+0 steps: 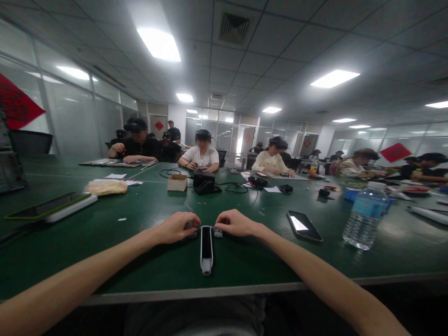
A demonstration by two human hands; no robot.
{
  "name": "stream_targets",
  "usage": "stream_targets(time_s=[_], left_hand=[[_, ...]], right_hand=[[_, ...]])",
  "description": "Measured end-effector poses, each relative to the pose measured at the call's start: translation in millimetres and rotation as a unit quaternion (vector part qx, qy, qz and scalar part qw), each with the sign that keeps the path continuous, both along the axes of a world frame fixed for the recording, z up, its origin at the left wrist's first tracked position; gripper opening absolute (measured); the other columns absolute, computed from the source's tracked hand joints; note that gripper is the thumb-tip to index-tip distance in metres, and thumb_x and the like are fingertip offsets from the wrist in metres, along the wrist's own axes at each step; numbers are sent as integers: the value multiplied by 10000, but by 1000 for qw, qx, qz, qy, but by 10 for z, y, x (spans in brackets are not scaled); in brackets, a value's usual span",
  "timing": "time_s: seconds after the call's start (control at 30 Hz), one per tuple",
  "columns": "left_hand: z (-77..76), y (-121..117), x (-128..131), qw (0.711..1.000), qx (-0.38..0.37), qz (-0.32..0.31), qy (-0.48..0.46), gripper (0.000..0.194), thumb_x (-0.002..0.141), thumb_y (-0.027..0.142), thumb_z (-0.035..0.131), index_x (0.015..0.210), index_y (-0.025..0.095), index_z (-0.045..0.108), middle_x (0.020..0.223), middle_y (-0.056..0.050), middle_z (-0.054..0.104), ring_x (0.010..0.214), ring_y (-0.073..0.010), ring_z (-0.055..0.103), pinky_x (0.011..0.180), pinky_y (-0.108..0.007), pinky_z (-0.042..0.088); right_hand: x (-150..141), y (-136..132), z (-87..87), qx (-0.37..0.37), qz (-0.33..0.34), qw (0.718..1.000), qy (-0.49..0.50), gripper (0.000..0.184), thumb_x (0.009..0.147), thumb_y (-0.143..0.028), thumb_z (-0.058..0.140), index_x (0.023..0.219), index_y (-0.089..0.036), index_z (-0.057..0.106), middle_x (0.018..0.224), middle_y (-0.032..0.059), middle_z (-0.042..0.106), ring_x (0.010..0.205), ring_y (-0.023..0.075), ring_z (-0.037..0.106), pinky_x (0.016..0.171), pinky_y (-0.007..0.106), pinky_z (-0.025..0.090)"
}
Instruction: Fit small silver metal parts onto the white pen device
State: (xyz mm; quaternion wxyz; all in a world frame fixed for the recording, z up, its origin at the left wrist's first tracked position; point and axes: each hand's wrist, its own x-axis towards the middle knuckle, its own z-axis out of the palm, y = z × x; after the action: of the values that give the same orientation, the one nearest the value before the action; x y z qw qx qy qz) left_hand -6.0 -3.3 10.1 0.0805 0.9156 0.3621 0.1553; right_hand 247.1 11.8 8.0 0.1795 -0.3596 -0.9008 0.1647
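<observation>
Along the near edge of the green surface (pixel 196 295), the left hand (pixel 177 227) and right hand (pixel 235 222) grasp opposite ends of a small crosspiece (pixel 217 232) atop a slim white-and-black device (pixel 206 249), apparently steadying it between them.

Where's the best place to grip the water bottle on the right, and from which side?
Probably the clear lower body of the plastic water bottle, below its blue label, coming from the near side with the right hand. It appears to stand upright on the green table, so the wide body is open, and that approach passes the phone lying to its left.

hidden: white device (pixel 206 249) top end under hands (pixel 177 227) (pixel 236 222) | too small: far tabletop parts (pixel 324 192)
</observation>
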Motion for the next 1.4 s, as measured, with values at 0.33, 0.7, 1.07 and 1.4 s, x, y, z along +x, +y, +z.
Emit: stream_targets(time_s=[0.33, 0.7, 1.07, 1.4], left_hand=[[-7, 14, 1, 1000, 2, 2, -2, 272, 879, 345, 498, 1035, 159, 621, 898, -56, 652, 748, -164, 589, 672, -259, 456], [0, 8, 8, 1000, 3, 7, 3, 283, 879, 357, 491, 1047, 166, 616, 903, -51, 652, 736, -156, 582, 664, -252, 451], [-12, 14, 10, 1000, 7, 3, 2, 272, 868, 330, 489, 1039, 159, 614, 884, -47, 658, 718, -150, 586, 655, -244, 449], [8, 0, 10, 1000, 9, 5, 5, 302, 878, 371, 487, 1041, 156, 623, 909, -61, 660, 744, -165, 589, 672, -262, 456]], right_hand=[[12, 30, -27, 13, 6, 1000, -4, 280, 861, -389, 573, 928, -143, 691, 867, 48, 686, 740, 136, 617, 644, 219, 461], [21, 22, -18, 34, 13, 999, 0, 252, 864, -366, 576, 918, -148, 690, 855, 41, 674, 740, 134, 603, 658, 229, 459], [38, 16, -13, 16, 17, 1000, -11, 257, 858, -366, 580, 924, -143, 691, 862, 44, 680, 744, 134, 609, 654, 224, 459], [34, 34, -35, 24, 19, 1000, 4, 209, 822, -332, 623, 897, -146, 680, 811, 26, 653, 695, 118, 579, 616, 209, 445]])
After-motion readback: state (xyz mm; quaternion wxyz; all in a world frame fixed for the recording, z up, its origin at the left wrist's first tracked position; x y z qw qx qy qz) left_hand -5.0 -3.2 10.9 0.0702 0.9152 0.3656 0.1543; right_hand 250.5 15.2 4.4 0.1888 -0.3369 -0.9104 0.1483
